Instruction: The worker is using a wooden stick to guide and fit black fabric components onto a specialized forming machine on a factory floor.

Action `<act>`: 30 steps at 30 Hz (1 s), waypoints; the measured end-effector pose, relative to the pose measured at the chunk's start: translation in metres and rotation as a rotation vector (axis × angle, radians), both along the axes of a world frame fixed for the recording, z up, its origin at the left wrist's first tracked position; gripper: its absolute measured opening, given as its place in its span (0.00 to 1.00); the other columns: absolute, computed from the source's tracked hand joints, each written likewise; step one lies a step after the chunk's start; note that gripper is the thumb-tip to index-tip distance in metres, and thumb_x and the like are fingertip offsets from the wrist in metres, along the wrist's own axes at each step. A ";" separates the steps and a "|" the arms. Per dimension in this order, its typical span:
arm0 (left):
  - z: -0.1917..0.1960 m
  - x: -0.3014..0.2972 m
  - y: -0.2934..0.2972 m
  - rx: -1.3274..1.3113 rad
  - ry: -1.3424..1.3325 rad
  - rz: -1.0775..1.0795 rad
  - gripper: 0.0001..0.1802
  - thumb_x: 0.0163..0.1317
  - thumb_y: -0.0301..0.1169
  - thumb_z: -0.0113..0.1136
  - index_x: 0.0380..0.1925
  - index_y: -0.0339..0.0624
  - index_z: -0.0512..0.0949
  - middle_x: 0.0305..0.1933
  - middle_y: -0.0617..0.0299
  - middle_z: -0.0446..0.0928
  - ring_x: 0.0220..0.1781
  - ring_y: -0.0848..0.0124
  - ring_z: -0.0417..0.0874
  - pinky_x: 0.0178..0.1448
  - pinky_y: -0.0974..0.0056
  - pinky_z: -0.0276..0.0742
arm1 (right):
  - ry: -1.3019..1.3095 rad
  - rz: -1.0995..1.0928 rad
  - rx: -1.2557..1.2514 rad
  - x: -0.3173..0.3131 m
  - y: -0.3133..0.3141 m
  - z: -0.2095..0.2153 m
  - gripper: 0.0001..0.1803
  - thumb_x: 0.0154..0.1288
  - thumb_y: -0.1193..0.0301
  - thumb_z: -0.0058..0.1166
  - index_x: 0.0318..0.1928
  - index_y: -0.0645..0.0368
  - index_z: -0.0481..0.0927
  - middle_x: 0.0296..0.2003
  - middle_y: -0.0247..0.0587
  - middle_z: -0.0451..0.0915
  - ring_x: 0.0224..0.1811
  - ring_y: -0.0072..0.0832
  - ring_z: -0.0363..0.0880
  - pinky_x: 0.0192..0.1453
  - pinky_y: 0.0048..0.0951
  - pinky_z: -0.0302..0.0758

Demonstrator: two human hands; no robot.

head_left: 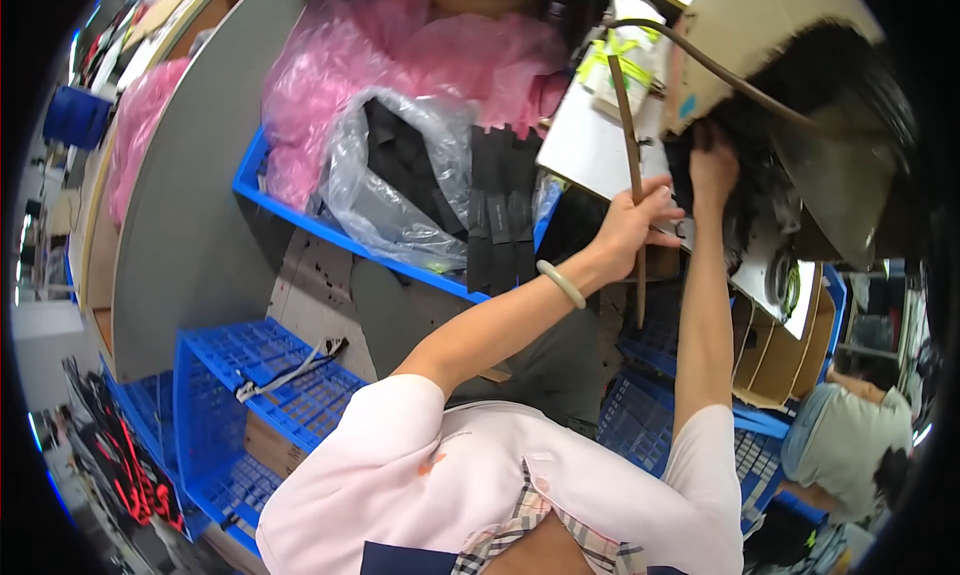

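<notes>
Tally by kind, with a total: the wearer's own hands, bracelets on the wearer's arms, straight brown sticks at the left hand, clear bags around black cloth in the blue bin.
Hands: 2 (left hand, right hand)
Bracelet: 1
Brown stick: 1
Clear bag: 1
Total: 5
</notes>
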State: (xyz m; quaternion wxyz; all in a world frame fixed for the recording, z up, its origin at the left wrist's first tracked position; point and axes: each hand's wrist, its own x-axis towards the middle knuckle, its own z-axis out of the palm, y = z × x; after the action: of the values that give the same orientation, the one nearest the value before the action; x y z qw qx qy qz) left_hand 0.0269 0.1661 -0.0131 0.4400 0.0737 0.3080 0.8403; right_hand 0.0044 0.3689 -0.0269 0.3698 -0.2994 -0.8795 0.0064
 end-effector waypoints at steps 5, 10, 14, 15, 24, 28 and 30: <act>-0.016 -0.015 -0.109 -0.013 0.005 0.113 0.18 0.69 0.37 0.49 0.49 0.32 0.72 0.40 0.52 0.78 0.27 0.67 0.82 0.23 0.71 0.77 | 0.448 0.301 -0.336 0.042 -0.161 0.063 0.08 0.64 0.72 0.52 0.34 0.65 0.81 0.27 0.40 0.81 0.27 0.27 0.78 0.34 0.29 0.73; -0.108 -0.052 -0.241 -0.442 -0.303 0.490 0.14 0.67 0.36 0.52 0.42 0.34 0.76 0.27 0.58 0.77 0.15 0.76 0.72 0.15 0.75 0.60 | -0.156 0.929 -1.139 -0.006 -0.296 -0.025 0.09 0.58 0.75 0.56 0.39 0.63 0.82 0.32 0.45 0.81 0.35 0.32 0.81 0.38 0.28 0.75; -0.156 -0.092 -0.291 -0.503 -0.354 0.632 0.17 0.67 0.35 0.52 0.50 0.36 0.72 0.28 0.58 0.76 0.16 0.76 0.72 0.15 0.75 0.60 | -0.320 0.927 -1.141 -0.100 -0.349 -0.161 0.16 0.60 0.72 0.53 0.48 0.65 0.79 0.42 0.51 0.81 0.43 0.36 0.82 0.47 0.31 0.76; -0.167 -0.104 -0.291 -0.503 -0.332 0.645 0.18 0.67 0.35 0.51 0.53 0.37 0.70 0.28 0.58 0.76 0.16 0.76 0.72 0.14 0.75 0.59 | -0.311 0.819 -0.997 -0.120 -0.355 -0.184 0.16 0.59 0.72 0.52 0.47 0.66 0.79 0.44 0.53 0.80 0.45 0.40 0.80 0.50 0.34 0.75; -0.241 -0.230 -0.296 -0.572 -0.304 0.319 0.24 0.68 0.36 0.49 0.63 0.45 0.64 0.16 0.62 0.71 0.09 0.76 0.68 0.11 0.75 0.55 | -0.233 0.858 -0.923 -0.171 -0.375 -0.254 0.18 0.59 0.77 0.45 0.51 0.65 0.76 0.47 0.53 0.78 0.48 0.46 0.79 0.53 0.35 0.73; -0.247 -0.242 -0.266 -0.444 -0.255 0.298 0.25 0.68 0.36 0.49 0.65 0.49 0.62 0.19 0.58 0.75 0.09 0.77 0.69 0.10 0.76 0.55 | -0.151 0.718 -0.635 -0.227 -0.332 -0.256 0.21 0.57 0.81 0.46 0.53 0.70 0.70 0.44 0.63 0.75 0.45 0.56 0.75 0.51 0.44 0.72; -0.253 -0.242 -0.262 -0.455 -0.219 0.357 0.25 0.69 0.36 0.48 0.64 0.45 0.62 0.20 0.57 0.75 0.09 0.78 0.68 0.09 0.76 0.55 | -0.336 0.444 -0.632 -0.245 -0.307 -0.249 0.17 0.56 0.80 0.47 0.48 0.71 0.71 0.39 0.65 0.75 0.43 0.59 0.74 0.48 0.49 0.70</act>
State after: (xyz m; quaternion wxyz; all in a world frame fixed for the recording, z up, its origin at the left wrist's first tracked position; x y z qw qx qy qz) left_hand -0.2147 -0.0958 -0.2661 0.3213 -0.1731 0.4469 0.8168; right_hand -0.2402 0.0616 -0.2760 0.1007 -0.1980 -0.9255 0.3067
